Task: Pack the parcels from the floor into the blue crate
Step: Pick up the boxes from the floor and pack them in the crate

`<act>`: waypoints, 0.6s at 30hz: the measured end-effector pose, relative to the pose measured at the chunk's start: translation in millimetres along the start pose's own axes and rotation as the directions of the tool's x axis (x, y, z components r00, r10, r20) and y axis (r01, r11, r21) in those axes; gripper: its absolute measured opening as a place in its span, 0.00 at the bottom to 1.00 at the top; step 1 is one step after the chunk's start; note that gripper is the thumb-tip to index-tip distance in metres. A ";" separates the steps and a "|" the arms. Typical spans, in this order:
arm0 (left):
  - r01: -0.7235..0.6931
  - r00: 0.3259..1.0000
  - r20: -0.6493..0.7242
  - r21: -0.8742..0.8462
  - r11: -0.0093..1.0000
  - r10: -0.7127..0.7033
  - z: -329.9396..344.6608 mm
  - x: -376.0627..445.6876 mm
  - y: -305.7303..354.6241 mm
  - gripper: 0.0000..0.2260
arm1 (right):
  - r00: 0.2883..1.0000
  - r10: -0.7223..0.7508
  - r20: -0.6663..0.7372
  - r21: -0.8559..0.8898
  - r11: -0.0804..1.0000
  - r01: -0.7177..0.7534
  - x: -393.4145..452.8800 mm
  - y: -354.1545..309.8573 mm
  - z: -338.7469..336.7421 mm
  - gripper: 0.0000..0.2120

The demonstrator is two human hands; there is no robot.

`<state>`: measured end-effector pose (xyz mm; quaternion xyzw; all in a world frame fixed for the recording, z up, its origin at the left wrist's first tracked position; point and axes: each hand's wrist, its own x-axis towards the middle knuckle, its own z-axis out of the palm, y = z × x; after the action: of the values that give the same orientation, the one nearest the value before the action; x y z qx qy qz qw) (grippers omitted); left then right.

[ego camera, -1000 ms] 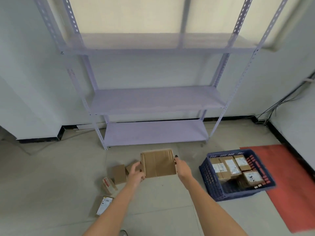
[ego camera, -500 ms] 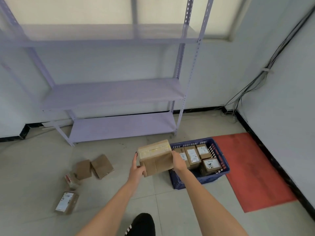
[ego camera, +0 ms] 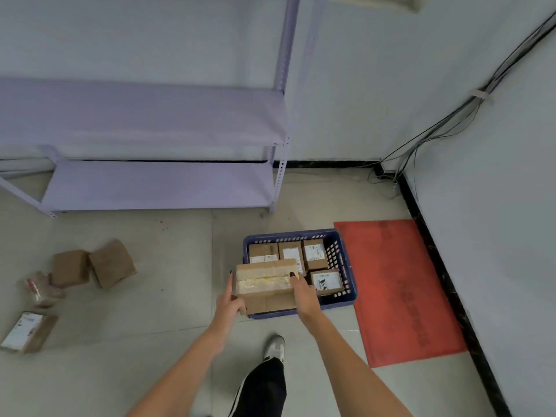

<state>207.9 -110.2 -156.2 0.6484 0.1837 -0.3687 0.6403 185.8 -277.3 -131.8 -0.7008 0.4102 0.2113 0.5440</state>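
I hold a taped brown cardboard parcel over the near left corner of the blue crate. My left hand grips its left side, and my right hand grips its right side. Several labelled parcels lie inside the crate. On the floor to the left lie two plain brown boxes, a small wrapped packet and a labelled parcel.
A lilac metal shelf rack stands against the back wall. A red mat lies right of the crate, beside the right wall. Cables run down the corner. My shoe is near the crate.
I have carried the parcel to the right, from above the floor boxes to over the crate's near left corner. The view has turned right and down.
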 end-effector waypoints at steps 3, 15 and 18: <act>-0.034 0.999 -0.023 0.033 0.999 0.035 38.5 17.1 8.0 0.33 | 0.999 -0.027 0.036 0.046 0.999 0.025 36.3 4.8 -30.2 0.22; 0.178 0.951 -0.242 -0.078 0.981 -0.192 120.2 125.5 -50.6 0.13 | 0.992 0.126 0.009 0.163 0.978 -0.126 172.5 74.0 -85.7 0.10; 0.201 0.944 -0.254 -0.060 0.978 -0.210 136.6 160.5 -82.3 0.20 | 0.989 0.137 0.064 0.136 0.980 -0.144 217.8 109.9 -89.1 0.16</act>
<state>222.3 -270.4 -315.3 0.6576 0.3385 -0.3424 0.5795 209.0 -443.7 -329.9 -0.6243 0.4576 0.2389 0.5864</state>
